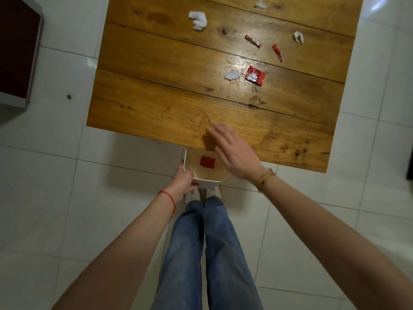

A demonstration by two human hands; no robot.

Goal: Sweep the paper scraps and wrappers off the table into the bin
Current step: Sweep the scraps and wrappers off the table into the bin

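Note:
A small white bin (207,182) hangs just below the near edge of the wooden table (156,90), with my left hand (183,181) gripping its left rim. A red wrapper (207,162) lies inside it. My right hand (234,153) hovers flat and open over the table edge above the bin, blurred, holding nothing. On the table's far right lie a red wrapper (255,75), a white scrap (232,75), two thin red wrapper strips (253,40) (277,52), and crumpled white papers (198,20) (298,37) (260,4).
White tiled floor (55,175) surrounds the table. A dark red cabinet (16,52) stands at the far left. My legs in blue jeans (201,253) and light shoes are directly below the bin.

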